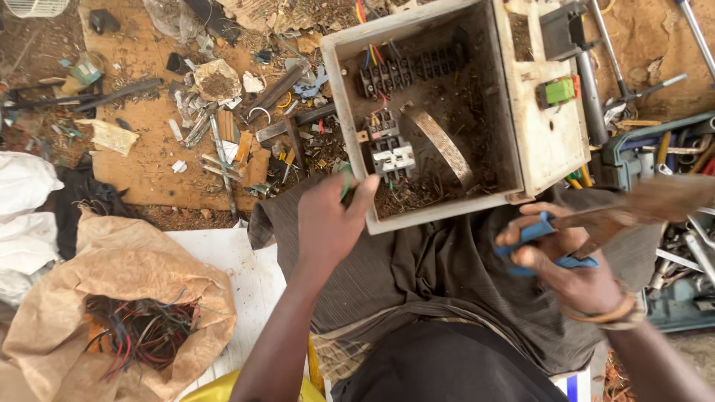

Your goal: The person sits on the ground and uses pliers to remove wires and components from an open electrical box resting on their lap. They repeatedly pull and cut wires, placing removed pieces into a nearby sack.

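While left hand [328, 223] steadies the dusty square box [339, 104], right hand [566, 260] holds blue-handled pliers [544, 242].

Place: outdoor scrap and repair workshop
Ground: bare dirt [648, 37], board [149, 156] littered with metal scraps [223, 141]
Stock: sack [119, 298] of stripped wires [141, 331]
Tools: toolbox [670, 164] of wrenches
Work: gutted electrical box [439, 112]

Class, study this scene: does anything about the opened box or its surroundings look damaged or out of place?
Yes. The white electrical box is littered inside with dirt and debris, and a loose curved metal strip lies across it. Scrap pieces lie scattered on the board beside it.
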Action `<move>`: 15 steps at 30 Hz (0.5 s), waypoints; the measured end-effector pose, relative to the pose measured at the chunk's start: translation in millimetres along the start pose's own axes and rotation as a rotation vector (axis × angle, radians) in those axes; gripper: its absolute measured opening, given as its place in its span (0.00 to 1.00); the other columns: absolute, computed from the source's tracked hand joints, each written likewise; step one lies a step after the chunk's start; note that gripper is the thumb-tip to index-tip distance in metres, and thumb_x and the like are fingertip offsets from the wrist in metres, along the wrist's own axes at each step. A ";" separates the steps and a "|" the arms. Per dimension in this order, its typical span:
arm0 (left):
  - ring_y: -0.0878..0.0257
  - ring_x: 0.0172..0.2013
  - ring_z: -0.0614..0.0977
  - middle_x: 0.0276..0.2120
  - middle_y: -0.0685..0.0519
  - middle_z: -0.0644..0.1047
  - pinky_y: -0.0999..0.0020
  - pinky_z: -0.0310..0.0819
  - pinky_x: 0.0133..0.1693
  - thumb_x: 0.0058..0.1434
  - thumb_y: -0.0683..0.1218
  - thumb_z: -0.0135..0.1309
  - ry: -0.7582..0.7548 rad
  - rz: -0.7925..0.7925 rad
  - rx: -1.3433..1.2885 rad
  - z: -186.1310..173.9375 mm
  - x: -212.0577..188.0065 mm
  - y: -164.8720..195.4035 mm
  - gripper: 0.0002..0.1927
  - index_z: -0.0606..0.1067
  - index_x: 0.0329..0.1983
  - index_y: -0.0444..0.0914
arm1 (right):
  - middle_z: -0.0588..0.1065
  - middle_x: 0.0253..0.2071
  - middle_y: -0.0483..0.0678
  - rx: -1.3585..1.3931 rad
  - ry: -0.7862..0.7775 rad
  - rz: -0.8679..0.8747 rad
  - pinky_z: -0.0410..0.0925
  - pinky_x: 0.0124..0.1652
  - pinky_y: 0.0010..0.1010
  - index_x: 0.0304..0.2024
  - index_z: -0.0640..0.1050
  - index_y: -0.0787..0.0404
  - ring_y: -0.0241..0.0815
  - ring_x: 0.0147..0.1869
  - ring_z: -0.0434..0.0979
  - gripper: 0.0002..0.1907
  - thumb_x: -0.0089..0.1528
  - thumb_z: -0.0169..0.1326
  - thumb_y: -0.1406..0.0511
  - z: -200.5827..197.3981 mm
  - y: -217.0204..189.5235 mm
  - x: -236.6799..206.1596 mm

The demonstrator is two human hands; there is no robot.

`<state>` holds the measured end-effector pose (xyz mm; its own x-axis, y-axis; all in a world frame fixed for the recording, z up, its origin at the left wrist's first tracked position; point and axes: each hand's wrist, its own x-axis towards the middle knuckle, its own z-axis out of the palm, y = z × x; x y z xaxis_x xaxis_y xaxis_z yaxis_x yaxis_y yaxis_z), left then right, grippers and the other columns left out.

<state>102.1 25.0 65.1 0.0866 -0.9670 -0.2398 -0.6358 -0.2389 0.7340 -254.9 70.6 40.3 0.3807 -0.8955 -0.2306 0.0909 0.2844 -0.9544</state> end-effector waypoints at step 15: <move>0.52 0.31 0.85 0.27 0.44 0.81 0.57 0.80 0.34 0.59 0.38 0.52 -0.728 0.328 0.773 75.0 33.7 49.9 0.09 0.81 0.27 0.36 | 0.69 0.44 0.51 0.235 0.245 0.023 0.68 0.44 0.38 0.76 0.54 0.68 0.43 0.46 0.73 0.47 0.59 0.62 0.68 7.9 -32.8 -45.5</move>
<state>15.7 -12.9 46.0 -0.4832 -0.6292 -0.6088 -0.8743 0.3836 0.2974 -268.0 104.8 83.5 0.1548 -0.9355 -0.3175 0.3054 0.3510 -0.8852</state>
